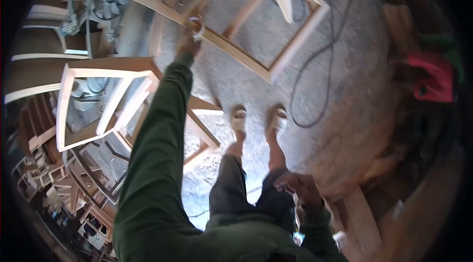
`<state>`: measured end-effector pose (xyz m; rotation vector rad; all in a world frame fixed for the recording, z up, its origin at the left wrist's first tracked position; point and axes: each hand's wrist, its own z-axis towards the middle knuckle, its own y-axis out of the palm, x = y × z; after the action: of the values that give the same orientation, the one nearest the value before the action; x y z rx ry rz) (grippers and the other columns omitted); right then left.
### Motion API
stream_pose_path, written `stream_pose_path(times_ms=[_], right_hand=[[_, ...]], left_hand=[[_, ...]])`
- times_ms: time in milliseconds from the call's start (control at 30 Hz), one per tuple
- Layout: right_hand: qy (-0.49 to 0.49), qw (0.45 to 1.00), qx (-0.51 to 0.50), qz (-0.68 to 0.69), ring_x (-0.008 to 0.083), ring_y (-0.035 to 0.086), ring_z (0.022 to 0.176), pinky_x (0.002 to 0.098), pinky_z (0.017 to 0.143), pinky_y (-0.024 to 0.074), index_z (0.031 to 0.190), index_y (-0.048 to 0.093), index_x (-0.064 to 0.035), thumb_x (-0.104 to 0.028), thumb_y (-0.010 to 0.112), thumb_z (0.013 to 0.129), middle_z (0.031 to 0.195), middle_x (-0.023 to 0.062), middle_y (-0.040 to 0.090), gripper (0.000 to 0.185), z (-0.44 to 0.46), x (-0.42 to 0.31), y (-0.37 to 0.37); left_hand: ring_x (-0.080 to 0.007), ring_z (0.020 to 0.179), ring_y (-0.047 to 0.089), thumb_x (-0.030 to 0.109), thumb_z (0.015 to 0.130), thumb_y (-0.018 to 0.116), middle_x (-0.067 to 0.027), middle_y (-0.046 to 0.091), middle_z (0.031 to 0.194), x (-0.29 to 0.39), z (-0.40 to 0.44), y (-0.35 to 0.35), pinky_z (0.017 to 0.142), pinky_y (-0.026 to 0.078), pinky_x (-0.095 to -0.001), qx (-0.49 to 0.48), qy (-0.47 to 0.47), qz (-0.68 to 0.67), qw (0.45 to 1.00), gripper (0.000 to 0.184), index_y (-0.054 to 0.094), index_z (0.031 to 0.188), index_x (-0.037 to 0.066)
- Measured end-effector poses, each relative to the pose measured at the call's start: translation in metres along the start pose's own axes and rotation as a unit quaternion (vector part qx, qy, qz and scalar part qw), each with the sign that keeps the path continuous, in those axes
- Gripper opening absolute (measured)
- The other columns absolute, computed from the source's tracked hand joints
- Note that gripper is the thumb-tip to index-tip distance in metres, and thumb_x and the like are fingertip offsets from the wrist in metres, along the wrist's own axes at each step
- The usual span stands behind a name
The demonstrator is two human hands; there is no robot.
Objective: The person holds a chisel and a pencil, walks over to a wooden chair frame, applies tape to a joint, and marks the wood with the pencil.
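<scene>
My left hand (187,44) reaches far forward, its fingers closed at the near rail of a pale wooden chair frame (236,54). A white, loop-shaped thing (199,26) sits in its grip against the rail; blur hides what kind it is. My right hand (299,186) hangs low by my right thigh, fingers loosely bent and apart, with nothing visible in it. To the left of my feet stands another wooden chair frame (63,107), close to my left sleeve.
A dark cable (294,99) loops over the concrete floor (266,95). Coiled hoses (74,11) lie at the upper left. Many wooden chair parts (74,188) are piled at the lower left. A red cloth (432,77) is at the right, and wooden boards (362,217) at the lower right.
</scene>
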<state>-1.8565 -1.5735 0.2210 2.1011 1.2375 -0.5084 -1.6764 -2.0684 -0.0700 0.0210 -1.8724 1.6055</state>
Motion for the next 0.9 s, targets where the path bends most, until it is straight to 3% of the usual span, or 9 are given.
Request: stream_pose_path(times_ms=[100, 200, 300, 333, 367, 533, 667, 767, 900], right_hand=[[0.054, 0.998, -0.010, 0.042, 0.0035, 0.050, 0.072, 0.0209, 0.063, 0.0372, 0.102, 0.072, -0.0008, -0.025, 0.059, 0.101, 0.089, 0.0024, 0.067, 0.028, 0.018, 0.032, -0.028], [0.055, 0.998, -0.002, 0.027, 0.0061, 0.055, 0.076, 0.0218, 0.065, 0.0406, 0.102, 0.072, -0.0006, -0.023, 0.059, 0.101, 0.089, 0.0038, 0.067, 0.026, 0.039, 0.055, -0.040], [0.025, 1.000, 0.009, 0.002, 0.0079, 0.057, 0.080, 0.0225, 0.067, 0.0431, 0.101, 0.072, -0.0001, -0.018, 0.063, 0.098, 0.089, 0.0041, 0.068, 0.020, 0.072, 0.058, -0.039], [-0.045, 0.998, 0.031, -0.044, 0.0076, 0.057, 0.078, 0.0227, 0.066, 0.0437, 0.104, 0.071, -0.0003, -0.015, 0.065, 0.096, 0.088, 0.0035, 0.068, 0.018, 0.091, 0.066, -0.039], [-0.069, 0.993, 0.059, -0.076, 0.0071, 0.057, 0.076, 0.0227, 0.065, 0.0439, 0.109, 0.069, -0.0006, -0.013, 0.067, 0.094, 0.091, 0.0038, 0.068, 0.019, 0.110, 0.066, -0.039], [-0.191, 0.964, 0.104, -0.150, 0.0089, 0.059, 0.073, 0.0251, 0.067, 0.0501, 0.132, 0.055, -0.0033, -0.008, 0.073, 0.088, 0.125, 0.0094, 0.062, 0.048, 0.199, -0.003, -0.048], [-0.265, 0.954, 0.040, -0.136, 0.0161, 0.057, 0.115, 0.0310, 0.099, 0.0476, 0.134, 0.054, -0.0042, 0.001, 0.066, 0.088, 0.131, 0.0092, 0.059, 0.048, 0.230, -0.048, -0.047], [-0.213, 0.974, -0.059, -0.053, 0.0174, 0.050, 0.128, 0.0322, 0.106, 0.0428, 0.135, 0.054, -0.0044, 0.002, 0.062, 0.089, 0.132, 0.0086, 0.057, 0.047, 0.231, -0.043, -0.053], [-0.188, 0.979, -0.081, -0.004, 0.0123, 0.058, 0.106, 0.0255, 0.086, 0.0491, 0.135, 0.055, -0.0063, -0.001, 0.061, 0.092, 0.126, 0.0041, 0.057, 0.044, 0.223, -0.012, -0.065]], left_hand=[[-0.0443, 0.111, 0.060, 0.021, 0.085, 0.070, -0.0234, 0.060, 0.126, -0.008, 0.003, 0.009, 0.096, 0.048, -0.0507, -0.024, -0.041, 0.027, 0.998, 0.062, 0.043, 0.141, 0.015], [-0.0450, 0.106, 0.061, 0.019, 0.087, 0.066, -0.0221, 0.067, 0.115, 0.000, 0.010, 0.009, 0.092, 0.049, -0.0505, -0.011, -0.132, -0.007, 0.991, 0.047, 0.054, 0.133, 0.013], [-0.0424, 0.103, 0.065, 0.022, 0.090, 0.065, -0.0203, 0.071, 0.104, 0.023, -0.003, 0.003, 0.087, 0.051, -0.0475, 0.063, -0.079, -0.040, 0.994, 0.029, 0.065, 0.115, 0.007], [-0.0276, 0.090, 0.070, 0.024, 0.091, 0.067, -0.0149, 0.071, 0.089, 0.023, -0.015, 0.010, 0.075, 0.051, -0.0382, 0.118, 0.019, -0.118, 0.986, 0.024, 0.068, 0.099, 0.002], [-0.0192, 0.081, 0.065, 0.025, 0.092, 0.067, -0.0106, 0.067, 0.083, 0.036, -0.030, -0.002, 0.070, 0.049, -0.0332, 0.020, -0.061, -0.212, 0.975, 0.024, 0.068, 0.098, 0.002], [-0.0055, 0.064, 0.046, 0.025, 0.096, 0.065, 0.0001, 0.052, 0.072, 0.121, -0.135, -0.045, 0.058, 0.040, -0.0250, -0.151, -0.143, -0.527, 0.824, 0.023, 0.063, 0.087, 0.003], [-0.0061, 0.063, 0.043, 0.027, 0.098, 0.062, 0.0013, 0.049, 0.072, 0.145, -0.176, -0.044, 0.055, 0.037, -0.0247, -0.244, -0.163, -0.628, 0.721, 0.026, 0.059, 0.084, 0.005], [-0.0060, 0.059, 0.038, 0.034, 0.100, 0.057, 0.0024, 0.044, 0.070, 0.162, -0.190, -0.040, 0.054, 0.035, -0.0231, -0.301, -0.204, -0.671, 0.645, 0.031, 0.055, 0.083, 0.007], [-0.0056, 0.053, 0.031, 0.044, 0.102, 0.049, 0.0044, 0.037, 0.066, 0.157, -0.205, -0.014, 0.047, 0.029, -0.0223, -0.372, -0.262, -0.710, 0.538, 0.040, 0.050, 0.081, 0.010]])
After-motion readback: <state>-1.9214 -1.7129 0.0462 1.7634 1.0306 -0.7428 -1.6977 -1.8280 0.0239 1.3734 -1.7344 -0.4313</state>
